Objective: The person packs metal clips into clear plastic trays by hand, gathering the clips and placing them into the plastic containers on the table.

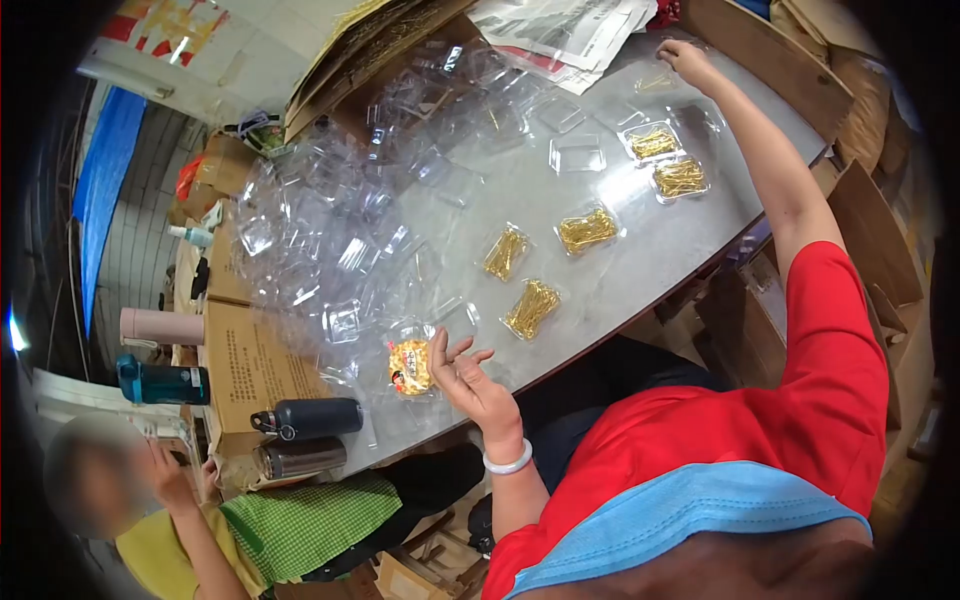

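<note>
My left hand point(472, 388) is raised over the table's near edge, its fingers apart and nothing held. Beside its fingertips lies a clear pack point(409, 366) with an orange-and-white printed label. My right hand point(686, 64) reaches to the far right of the table, fingers pinched together; what they hold, if anything, is too small to make out. Near it is a clear tray point(655, 86). Several clear plastic trays hold thin gold-coloured metal pieces: one gold-filled tray point(651, 142), another gold-filled tray point(680, 178), and a gold-filled tray point(532, 308) nearer my left hand.
A large heap of clear plastic trays point(330, 225) covers the table's left side. Newspapers point(565, 35) lie at the back. Near the left edge are a dark bottle point(318, 419), a steel flask point(300, 458) and a cardboard box point(255, 375). A person in green check point(310, 525) sits close by.
</note>
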### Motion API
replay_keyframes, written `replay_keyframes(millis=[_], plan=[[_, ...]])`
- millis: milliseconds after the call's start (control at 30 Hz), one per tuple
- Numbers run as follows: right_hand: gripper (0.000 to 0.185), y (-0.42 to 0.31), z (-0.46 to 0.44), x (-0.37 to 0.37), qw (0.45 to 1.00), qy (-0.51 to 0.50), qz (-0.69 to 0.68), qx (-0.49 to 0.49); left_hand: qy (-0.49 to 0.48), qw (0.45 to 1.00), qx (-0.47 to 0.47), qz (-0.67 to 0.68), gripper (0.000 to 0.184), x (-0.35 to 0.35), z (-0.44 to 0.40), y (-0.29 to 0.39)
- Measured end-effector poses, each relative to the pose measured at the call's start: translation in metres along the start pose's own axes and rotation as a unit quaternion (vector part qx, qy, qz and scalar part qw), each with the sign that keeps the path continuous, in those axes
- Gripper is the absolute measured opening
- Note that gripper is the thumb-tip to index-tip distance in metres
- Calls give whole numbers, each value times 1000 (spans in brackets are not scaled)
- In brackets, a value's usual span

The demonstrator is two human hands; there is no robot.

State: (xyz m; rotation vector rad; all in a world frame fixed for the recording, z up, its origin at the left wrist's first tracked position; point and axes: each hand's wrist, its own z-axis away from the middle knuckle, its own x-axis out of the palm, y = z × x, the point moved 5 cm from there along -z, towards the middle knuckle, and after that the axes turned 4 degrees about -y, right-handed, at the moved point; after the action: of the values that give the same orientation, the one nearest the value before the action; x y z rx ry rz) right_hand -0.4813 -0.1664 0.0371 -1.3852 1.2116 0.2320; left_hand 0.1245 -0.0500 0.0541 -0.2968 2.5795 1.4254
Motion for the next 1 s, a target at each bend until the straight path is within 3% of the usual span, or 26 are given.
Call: replay_keyframes(millis=[133, 233, 400, 467, 600, 700, 867, 1000], plan=[[28, 6, -3, 17, 999, -7, 44, 14, -1, 1000, -3, -3, 38, 4, 0, 0], [34, -11, 11, 5, 975, 166, 145, 13, 1, 1000, 8, -10, 37, 5, 1, 0], [38, -56, 93, -31, 962, 227, -75, -129, -10, 1000, 5, -3, 35, 0, 10, 1], [39, -77, 145, -44, 956, 213, -148, -140, -12, 1000, 8, 1, 33, -4, 20, 3], [38, -88, 221, -49, 960, 204, -138, -137, -24, 999, 19, -45, 29, -9, 33, 6], [35, -36, 223, -29, 947, 188, -238, -105, -28, 997, 33, -65, 28, -14, 38, 14], [33, 15, 216, -5, 939, 206, -273, -43, -9, 990, 77, -116, 26, -33, 55, 22], [33, 28, 216, -5, 925, 241, -294, -20, 14, 989, 54, -139, 25, -49, 70, 12]])
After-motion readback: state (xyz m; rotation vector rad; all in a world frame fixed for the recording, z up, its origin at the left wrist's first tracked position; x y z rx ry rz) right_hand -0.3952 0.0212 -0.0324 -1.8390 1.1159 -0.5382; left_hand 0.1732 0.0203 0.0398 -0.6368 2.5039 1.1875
